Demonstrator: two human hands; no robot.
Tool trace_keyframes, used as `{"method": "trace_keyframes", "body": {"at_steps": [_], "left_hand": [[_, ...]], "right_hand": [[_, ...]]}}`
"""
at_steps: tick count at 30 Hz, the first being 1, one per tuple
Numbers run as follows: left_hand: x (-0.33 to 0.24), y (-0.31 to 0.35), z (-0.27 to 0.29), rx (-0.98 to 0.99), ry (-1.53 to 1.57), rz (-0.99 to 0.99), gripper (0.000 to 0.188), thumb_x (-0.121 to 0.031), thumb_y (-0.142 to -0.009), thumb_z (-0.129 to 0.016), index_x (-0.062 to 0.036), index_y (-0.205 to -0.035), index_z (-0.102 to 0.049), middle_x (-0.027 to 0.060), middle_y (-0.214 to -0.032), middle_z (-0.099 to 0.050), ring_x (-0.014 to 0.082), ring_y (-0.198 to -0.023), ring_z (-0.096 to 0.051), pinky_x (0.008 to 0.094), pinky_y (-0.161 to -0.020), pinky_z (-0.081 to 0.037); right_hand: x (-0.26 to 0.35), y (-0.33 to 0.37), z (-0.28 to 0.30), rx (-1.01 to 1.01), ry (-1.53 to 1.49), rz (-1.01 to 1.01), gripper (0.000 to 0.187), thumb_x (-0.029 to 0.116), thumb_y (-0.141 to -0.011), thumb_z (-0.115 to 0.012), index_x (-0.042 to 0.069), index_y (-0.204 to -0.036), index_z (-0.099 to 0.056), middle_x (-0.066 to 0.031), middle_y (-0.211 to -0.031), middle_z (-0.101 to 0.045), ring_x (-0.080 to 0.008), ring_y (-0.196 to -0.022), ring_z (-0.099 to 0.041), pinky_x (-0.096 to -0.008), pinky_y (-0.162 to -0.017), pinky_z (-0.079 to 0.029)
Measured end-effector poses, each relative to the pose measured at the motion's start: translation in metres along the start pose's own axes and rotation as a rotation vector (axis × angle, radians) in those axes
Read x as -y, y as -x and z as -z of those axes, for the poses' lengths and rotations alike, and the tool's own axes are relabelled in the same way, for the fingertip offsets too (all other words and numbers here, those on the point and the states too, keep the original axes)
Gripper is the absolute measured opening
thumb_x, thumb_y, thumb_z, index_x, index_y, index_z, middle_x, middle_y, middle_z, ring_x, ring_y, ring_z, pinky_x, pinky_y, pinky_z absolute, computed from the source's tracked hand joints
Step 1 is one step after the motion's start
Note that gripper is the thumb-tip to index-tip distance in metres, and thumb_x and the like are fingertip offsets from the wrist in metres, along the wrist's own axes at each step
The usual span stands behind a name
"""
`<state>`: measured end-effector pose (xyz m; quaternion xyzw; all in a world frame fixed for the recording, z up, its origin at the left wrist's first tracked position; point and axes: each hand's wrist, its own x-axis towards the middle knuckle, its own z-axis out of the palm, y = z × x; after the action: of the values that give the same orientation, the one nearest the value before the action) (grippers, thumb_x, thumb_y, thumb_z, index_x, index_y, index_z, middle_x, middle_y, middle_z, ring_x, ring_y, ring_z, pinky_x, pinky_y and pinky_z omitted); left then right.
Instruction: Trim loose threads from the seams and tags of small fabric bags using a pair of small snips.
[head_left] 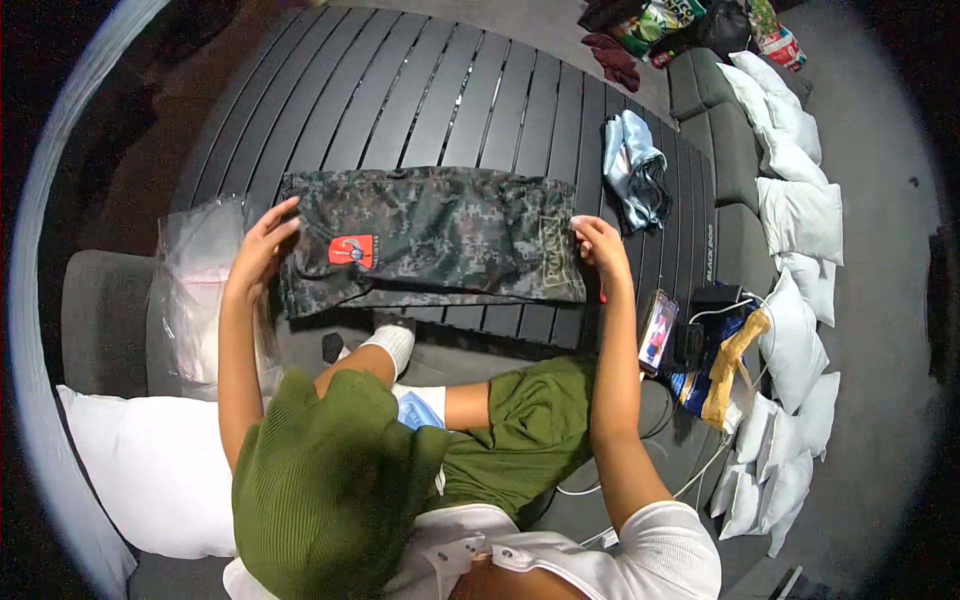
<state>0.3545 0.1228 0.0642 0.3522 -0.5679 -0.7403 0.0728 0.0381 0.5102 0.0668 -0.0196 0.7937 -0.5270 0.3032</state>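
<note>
Cloth [634, 170] lies on the table [443, 110], right of the garment [450, 235].

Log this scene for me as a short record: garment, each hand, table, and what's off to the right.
Garment: camouflage garment with red patch, spread flat
Left hand: at garment's left edge
Right hand: at garment's right edge
Table: dark, slatted
Also on table: light blue cloth
Far right: white pillows
</note>
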Motion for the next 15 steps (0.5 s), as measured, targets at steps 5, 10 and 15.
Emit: {"method": "trace_keyframes", "body": {"at_steps": [5, 10, 15], "left_hand": [[0.018, -0.02, 0.012, -0.16, -0.249, -0.301, 0.036, -0.006, -0.08, -0.056, -0.0035, -0.116, -0.054, 0.0046, -0.111, -0.056, 0.0127, -0.1, -0.051, 0.0231, -0.088, -0.037], [0.014, -0.001, 0.014, -0.38, -0.917, -0.479, 0.028, -0.003, -0.078, -0.054, -0.0036, -0.105, -0.06, 0.0104, -0.1, -0.063, 0.0222, -0.093, -0.058, 0.0283, -0.086, -0.041], [-0.017, 0.022, -0.033, -0.616, -1.19, -0.679, 0.021, -0.012, -0.08, -0.054, -0.0056, -0.1, -0.059, 0.012, -0.112, -0.051, 0.0298, -0.104, -0.047, 0.0361, -0.09, -0.037]], "right_hand": [[-0.002, 0.005, 0.007, 0.049, 0.056, 0.036, 0.027, 0.013, -0.074, -0.065, 0.007, -0.098, -0.054, 0.0062, -0.06, -0.047, -0.0019, -0.045, -0.038, -0.017, -0.039, -0.025], [-0.01, 0.013, 0.031, 0.046, 0.276, 0.073, 0.027, 0.012, -0.072, -0.065, 0.005, -0.096, -0.054, -0.0001, -0.066, -0.055, -0.0071, -0.051, -0.045, -0.0222, -0.047, -0.034], [-0.004, 0.033, 0.041, -0.358, 0.727, 0.085, 0.045, 0.033, -0.067, -0.07, -0.003, -0.091, -0.057, -0.0165, -0.083, -0.063, -0.0213, -0.076, -0.061, -0.0309, -0.071, -0.047]]}}
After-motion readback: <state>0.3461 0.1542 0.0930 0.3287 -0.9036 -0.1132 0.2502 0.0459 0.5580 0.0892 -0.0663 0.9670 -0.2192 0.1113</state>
